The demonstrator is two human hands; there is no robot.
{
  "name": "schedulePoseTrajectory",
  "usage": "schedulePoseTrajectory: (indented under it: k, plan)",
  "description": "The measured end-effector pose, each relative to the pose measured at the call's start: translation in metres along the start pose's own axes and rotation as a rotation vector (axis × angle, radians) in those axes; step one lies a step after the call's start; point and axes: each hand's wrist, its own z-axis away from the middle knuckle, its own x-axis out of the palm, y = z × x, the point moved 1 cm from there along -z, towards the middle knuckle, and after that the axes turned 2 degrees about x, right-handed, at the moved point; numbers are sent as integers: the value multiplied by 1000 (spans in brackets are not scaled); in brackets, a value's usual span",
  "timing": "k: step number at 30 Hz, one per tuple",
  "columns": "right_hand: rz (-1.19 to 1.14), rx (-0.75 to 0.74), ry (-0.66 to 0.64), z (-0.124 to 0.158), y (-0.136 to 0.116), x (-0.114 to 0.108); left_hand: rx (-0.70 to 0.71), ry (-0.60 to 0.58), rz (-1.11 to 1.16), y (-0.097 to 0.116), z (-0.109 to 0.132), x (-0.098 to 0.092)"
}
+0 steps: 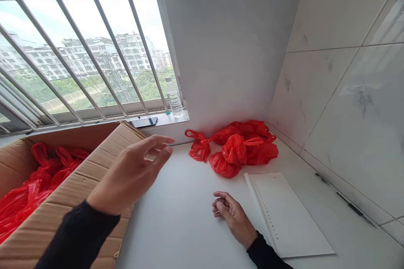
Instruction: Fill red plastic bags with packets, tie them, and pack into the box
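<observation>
My left hand (134,172) is raised beside the cardboard box (94,172), fingers apart and nothing between them. Over the white table my right hand (232,216) hovers or rests with loosely curled fingers; it holds nothing that I can see. Just right of it lies a white spiral notebook (290,214). Several knotted red plastic bags (235,149) are heaped against the wall beyond the hands, their contents hidden. More red plastic bags (41,176) fill the open box on the left.
A clear water bottle (174,98) stands on the windowsill near a dark phone (143,122). Metal bars (110,38) cross the window. Two pens, one a black pen (355,209), lie along the tiled wall at right. The white tabletop (170,222) runs between box and notebook.
</observation>
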Motion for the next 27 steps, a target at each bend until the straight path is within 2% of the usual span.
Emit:
schedulePoseTrajectory:
  k: [1, 3, 6, 8, 10, 13, 15, 17, 20, 25, 27]
  plan:
    - [1, -2, 0, 0, -1, 0, 54, -107, 63, 7, -2, 25]
    - [5, -6, 4, 0, -2, 1, 107, -198, 153, 16, -4, 81]
    - [10, -14, 10, -1, -3, 0, 137, -217, 143, 20, -6, 160]
    - [12, -19, 12, -3, -2, 0, 131, -213, 118, 18, -8, 197]
    - [12, -23, 14, -4, -2, -1, 124, -227, 104, 13, -12, 219]
    - [10, -22, 20, -5, -1, -1, 126, -285, 117, 7, -19, 233]
    - [6, -19, 23, -5, -2, -1, 129, -300, 142, 5, -23, 232]
    - [-1, -18, 26, -5, -2, -1, 120, -268, 169, 6, -25, 228]
    - [-10, -22, 35, -6, -1, -1, 91, -207, 217, 12, -23, 225]
    - [-11, -41, 64, -6, 0, -2, 31, -307, 332, 26, -12, 247]
    - [-25, -38, 65, -6, 0, -1, 7, -303, 392, 31, -11, 248]
